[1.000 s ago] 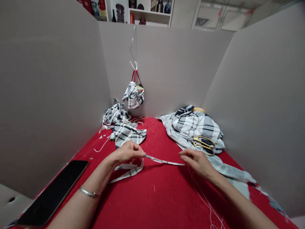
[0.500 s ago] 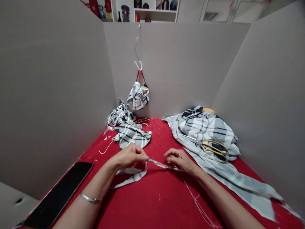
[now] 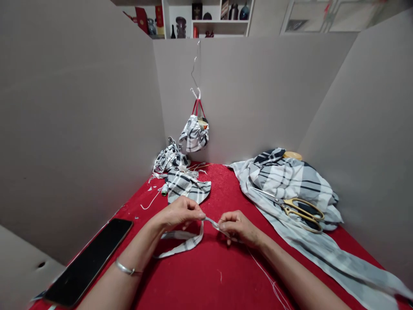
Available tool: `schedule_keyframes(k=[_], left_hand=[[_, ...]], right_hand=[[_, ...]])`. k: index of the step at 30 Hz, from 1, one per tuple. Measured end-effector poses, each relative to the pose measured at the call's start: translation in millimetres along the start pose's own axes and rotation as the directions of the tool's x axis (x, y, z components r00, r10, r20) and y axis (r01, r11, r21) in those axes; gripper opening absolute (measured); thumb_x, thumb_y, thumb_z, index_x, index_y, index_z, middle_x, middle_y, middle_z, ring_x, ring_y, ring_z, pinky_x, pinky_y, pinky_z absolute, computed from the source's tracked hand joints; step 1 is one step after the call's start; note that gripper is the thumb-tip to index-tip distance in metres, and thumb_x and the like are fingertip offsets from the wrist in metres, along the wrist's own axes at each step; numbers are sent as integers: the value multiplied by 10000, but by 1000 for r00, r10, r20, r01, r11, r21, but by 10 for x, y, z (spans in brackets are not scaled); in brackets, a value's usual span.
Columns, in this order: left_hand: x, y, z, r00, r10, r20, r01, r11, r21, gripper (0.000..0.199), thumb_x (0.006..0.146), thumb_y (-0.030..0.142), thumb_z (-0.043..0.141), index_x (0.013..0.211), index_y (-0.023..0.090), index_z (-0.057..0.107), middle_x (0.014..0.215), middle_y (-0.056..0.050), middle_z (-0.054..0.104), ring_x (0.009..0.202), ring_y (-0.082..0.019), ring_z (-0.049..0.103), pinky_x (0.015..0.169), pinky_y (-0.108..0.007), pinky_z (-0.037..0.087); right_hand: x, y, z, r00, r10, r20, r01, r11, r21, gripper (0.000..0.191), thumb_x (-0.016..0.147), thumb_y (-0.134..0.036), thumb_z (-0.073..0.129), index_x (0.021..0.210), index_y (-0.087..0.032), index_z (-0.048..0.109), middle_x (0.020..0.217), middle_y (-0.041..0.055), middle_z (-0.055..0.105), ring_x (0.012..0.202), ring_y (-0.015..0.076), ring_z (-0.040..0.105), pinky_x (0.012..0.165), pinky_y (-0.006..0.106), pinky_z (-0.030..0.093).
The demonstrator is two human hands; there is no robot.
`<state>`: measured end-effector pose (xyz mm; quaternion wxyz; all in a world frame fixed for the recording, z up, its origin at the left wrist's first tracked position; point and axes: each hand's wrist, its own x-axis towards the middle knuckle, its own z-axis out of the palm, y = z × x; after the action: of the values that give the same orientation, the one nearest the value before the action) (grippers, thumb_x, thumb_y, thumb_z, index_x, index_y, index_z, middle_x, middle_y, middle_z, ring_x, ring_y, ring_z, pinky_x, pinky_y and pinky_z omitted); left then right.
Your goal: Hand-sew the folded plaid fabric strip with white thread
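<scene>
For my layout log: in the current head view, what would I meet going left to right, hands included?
Black phone → left hand → right hand → gold-handled scissors.

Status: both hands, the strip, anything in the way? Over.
Left hand pinching pale fabric strip. Right hand closed on it, farther along. Loose thread near right hand, possible snag. Scissors on plaid cloth, apart from both hands.

Looks like a sewing corner, judging by the cloth strip (image 3: pixel 211 221), scissors (image 3: pixel 280 201) on plaid cloth (image 3: pixel 290 177) toward the right edge of the desk (image 3: pixel 187 284), spool (image 3: pixel 164 189) near its left; possibly in a home, given shelves (image 3: pixel 219 21) beyond the grey partition (image 3: pixel 251 99).
</scene>
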<state>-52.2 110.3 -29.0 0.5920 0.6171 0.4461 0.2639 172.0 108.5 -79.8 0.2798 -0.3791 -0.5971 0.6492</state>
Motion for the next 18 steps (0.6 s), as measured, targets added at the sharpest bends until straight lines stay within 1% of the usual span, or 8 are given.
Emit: schedule_keyframes(k=[3, 6, 8, 11, 13, 18], left_hand=[[-2, 4, 3, 1000, -17, -8, 17, 1000, 3, 275, 645, 377, 716, 608, 118, 633, 363, 71, 434, 313, -52, 334, 328, -190, 246], [-7, 9, 5, 1000, -24, -2, 24, 1000, 6, 264, 650, 372, 708, 603, 125, 628, 365, 72, 436, 311, -51, 328, 325, -189, 235], [-9, 10, 5, 1000, -27, 6, 27, 1000, 2, 259, 649, 365, 709, 592, 129, 620, 379, 72, 438, 314, -50, 331, 327, -189, 226], [-12, 12, 6, 999, -31, 24, 31, 1000, 1, 262, 647, 363, 711, 577, 131, 609, 384, 71, 430, 317, -51, 331, 334, -194, 210], [-20, 18, 11, 999, -27, 31, 27, 1000, 15, 258, 656, 360, 707, 586, 130, 616, 386, 67, 435, 321, -52, 333, 342, -198, 204], [-63, 50, 50, 998, -8, 70, 3, 997, 72, 330, 744, 402, 629, 553, 135, 598, 368, 61, 424, 318, -45, 300, 355, -201, 196]], right_hand=[[5, 25, 4, 1000, 22, -13, -22, 999, 29, 178, 649, -310, 645, 639, -135, 615, 393, -74, 439, 307, 54, 321, 331, 184, 221], [-4, 30, -4, 999, 34, -7, -33, 997, 73, 184, 651, -314, 653, 624, -138, 605, 387, -102, 354, 318, 32, 222, 327, 180, 142], [-17, 28, -6, 999, 38, 8, -38, 994, 105, 194, 656, -318, 652, 601, -145, 586, 389, -110, 312, 334, 31, 184, 336, 188, 108], [-45, 14, 2, 1000, 29, 12, -30, 990, 138, 232, 657, -322, 645, 537, -159, 531, 387, -106, 294, 347, 35, 178, 349, 203, 93], [-77, -10, 10, 1000, 14, -6, -13, 989, 147, 234, 646, -309, 641, 519, -166, 507, 386, -103, 294, 351, 38, 188, 356, 208, 96], [-239, -126, 29, 997, -33, -75, 42, 992, 123, 202, 642, -276, 645, 527, -156, 531, 389, -95, 320, 370, 42, 212, 383, 211, 124]])
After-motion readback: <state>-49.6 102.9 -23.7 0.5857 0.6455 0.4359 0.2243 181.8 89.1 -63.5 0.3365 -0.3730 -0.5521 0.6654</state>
